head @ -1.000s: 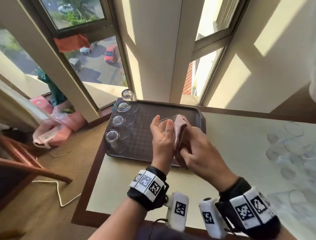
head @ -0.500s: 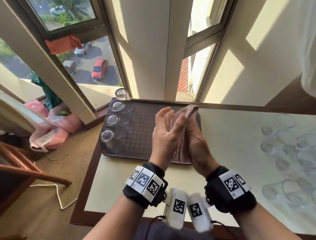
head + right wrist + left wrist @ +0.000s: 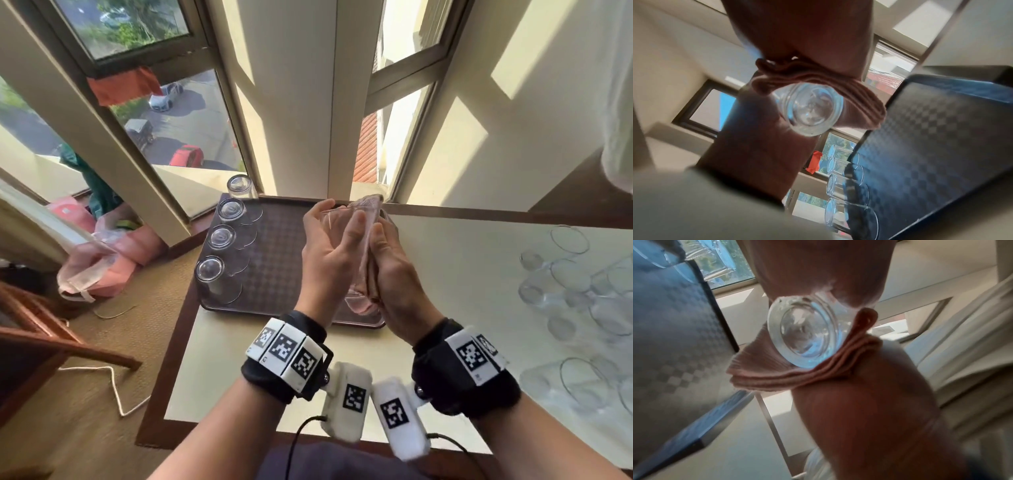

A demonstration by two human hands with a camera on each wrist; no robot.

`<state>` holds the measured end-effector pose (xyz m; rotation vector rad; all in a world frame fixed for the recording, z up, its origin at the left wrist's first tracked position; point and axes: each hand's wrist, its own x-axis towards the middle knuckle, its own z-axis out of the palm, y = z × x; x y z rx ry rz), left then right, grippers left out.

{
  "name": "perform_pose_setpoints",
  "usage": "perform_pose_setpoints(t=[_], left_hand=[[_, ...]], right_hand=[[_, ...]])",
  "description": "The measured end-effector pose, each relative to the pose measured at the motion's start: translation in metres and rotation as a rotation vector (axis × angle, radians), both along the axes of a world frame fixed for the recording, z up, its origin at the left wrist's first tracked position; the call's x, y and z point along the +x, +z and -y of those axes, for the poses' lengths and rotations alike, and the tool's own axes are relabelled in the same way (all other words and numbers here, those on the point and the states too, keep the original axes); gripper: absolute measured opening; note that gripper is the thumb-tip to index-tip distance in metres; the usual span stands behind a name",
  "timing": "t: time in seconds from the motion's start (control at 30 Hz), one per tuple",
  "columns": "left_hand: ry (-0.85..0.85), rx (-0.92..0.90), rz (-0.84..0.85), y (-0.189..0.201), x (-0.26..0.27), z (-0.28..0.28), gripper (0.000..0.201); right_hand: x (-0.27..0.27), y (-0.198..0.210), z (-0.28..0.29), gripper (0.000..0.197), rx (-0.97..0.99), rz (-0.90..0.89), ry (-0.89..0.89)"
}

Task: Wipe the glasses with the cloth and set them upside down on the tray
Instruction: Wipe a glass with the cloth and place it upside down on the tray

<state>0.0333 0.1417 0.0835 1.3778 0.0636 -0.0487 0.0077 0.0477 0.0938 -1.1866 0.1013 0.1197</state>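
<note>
1. Head view: a dark brown rectangular plastic tray with a checkered surface (image 3: 274,267) sits at the far left corner of the cream-topped table with a dark wood border (image 3: 462,274), right under the window.
2. On the tray, four clear drinking glasses (image 3: 209,270) stand upside down in a single column along its left rim, bases up; the farthest one sits at the far left corner.
3. Most of the tray's floor to the right of that column is bare checkered surface.
4. Above the tray's right half, the left hand (image 3: 329,260) grips a clear tumbler (image 3: 342,222), fingers curled around its wall, with the mouth pointing away from the person.
5. The right hand (image 3: 394,274) presses a folded pink ribbed cloth (image 3: 371,205) against the tumbler's right side, fingers wrapped around cloth and glass together.
6. Both wrist views show the tumbler's thick round base (image 3: 807,334) facing the camera, with cloth folds (image 3: 859,100) hugging one side of it.
7. Off to the right on the tabletop, a cluster of more clear glasses (image 3: 575,287) stands mouth-up, well apart from the tray.
8. Between the tray's right rim and that cluster lies a wide band of plain tabletop.
9. The table's near edge is close to the person's wrists; beyond its left edge are tan matting and a white cord (image 3: 113,387).
</note>
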Motion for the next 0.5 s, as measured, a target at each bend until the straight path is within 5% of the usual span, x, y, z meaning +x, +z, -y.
perform_pose_setpoints(t=[0.2, 0.37, 0.5], left_hand=[[-0.192, -0.105, -0.117, 0.001, 0.010, -0.007, 0.069], [-0.065, 0.202, -0.118, 0.004, 0.019, -0.011, 0.090], [-0.045, 0.164, -0.148, 0.007, -0.003, 0.000, 0.111]], right_hand=[[-0.002, 0.000, 0.017, 0.054, 0.355, -0.292, 0.069], [-0.003, -0.006, 0.006, 0.040, 0.139, -0.097, -0.010], [-0.009, -0.011, -0.007, 0.043, 0.137, 0.016, -0.008]])
